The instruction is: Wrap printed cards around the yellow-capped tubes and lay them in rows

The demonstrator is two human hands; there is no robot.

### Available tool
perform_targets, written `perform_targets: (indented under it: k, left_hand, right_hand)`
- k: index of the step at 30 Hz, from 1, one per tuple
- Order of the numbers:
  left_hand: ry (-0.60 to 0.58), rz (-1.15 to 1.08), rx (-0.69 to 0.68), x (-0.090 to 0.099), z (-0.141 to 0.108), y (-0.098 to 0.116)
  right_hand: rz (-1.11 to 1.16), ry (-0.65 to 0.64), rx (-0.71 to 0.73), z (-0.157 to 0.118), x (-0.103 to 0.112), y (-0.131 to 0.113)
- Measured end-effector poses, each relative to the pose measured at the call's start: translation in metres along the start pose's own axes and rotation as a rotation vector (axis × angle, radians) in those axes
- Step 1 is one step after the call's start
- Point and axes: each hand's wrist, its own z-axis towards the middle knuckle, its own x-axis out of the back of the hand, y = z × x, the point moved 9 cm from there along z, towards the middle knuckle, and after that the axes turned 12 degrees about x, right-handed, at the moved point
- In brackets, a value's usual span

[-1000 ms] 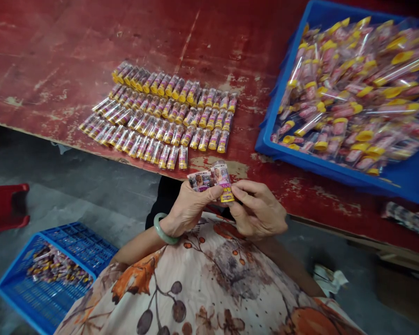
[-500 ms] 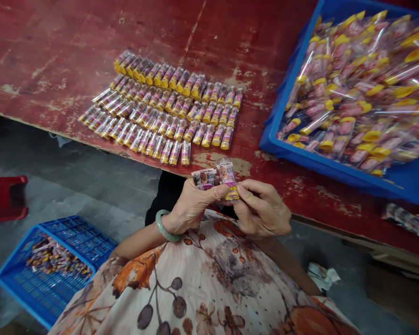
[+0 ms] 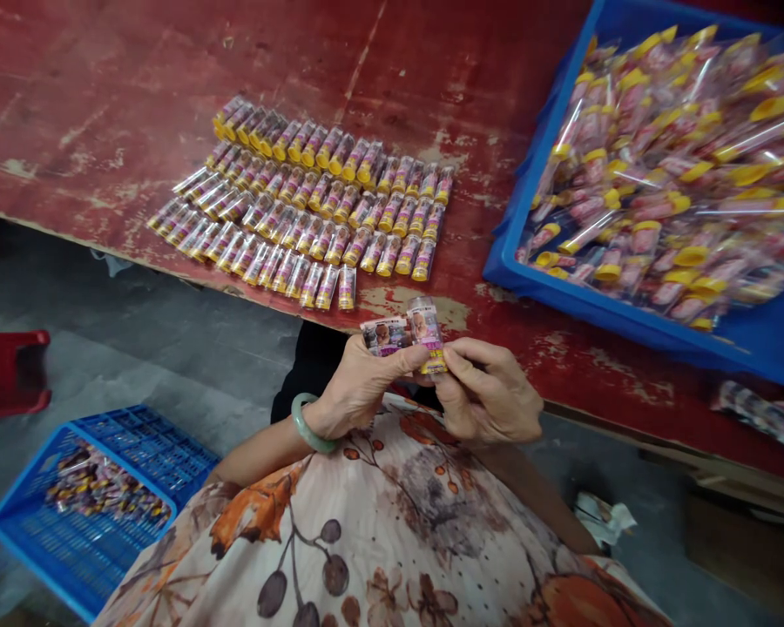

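My left hand [image 3: 372, 383], with a green bangle [image 3: 308, 424] at the wrist, is closed around printed labels [image 3: 384, 334] and a small clear tube [image 3: 424, 326]. The tube has a yellow bottom end and a printed label with purple and yellow lettering. Its lower end sits between the thumb and fingers of my right hand [image 3: 493, 392], which is closed in a pinch there. Both hands are just off the table's near edge, over my lap. Beyond them, several rows of labelled tubes [image 3: 314, 205] lie side by side on the red table [image 3: 137, 78].
A blue tray [image 3: 503, 252] on the table's right side holds many yellow-capped clear tubes [image 3: 666, 192]. On the floor at left, a blue basket [image 3: 58, 562] contains small labelled tubes. A red stool [image 3: 13, 374] stands at the far left. Printed material [image 3: 761, 414] lies at the right edge.
Both hands keep almost the same pose on the tube. The view has shifted very slightly; nothing is taken up or let go.
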Motion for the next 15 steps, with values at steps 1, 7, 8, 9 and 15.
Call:
perform_targets:
  k: [1,7,8,9,15]
  left_hand:
    - [0.005,0.004,0.001,0.001,0.001,0.000]
    - [-0.024,0.092,0.001,0.002,0.004,0.002]
    - [-0.034,0.098,-0.010,0.001,0.004,0.003]
    - [-0.042,0.097,-0.023,0.001,0.004,0.004]
    - [-0.030,0.109,-0.073,0.000,0.002,0.008]
  right_hand:
    - [0.026,0.000,-0.006,0.000,0.000,0.001]
    - [0.514,-0.043,-0.444,-0.017,-0.013,0.041]
    - [0.581,0.003,-0.517,-0.019,-0.013,0.047]
    - [0.635,0.055,-0.570,-0.021,-0.014,0.051]
    - [0.751,0.153,-0.698,-0.020,-0.022,0.057]
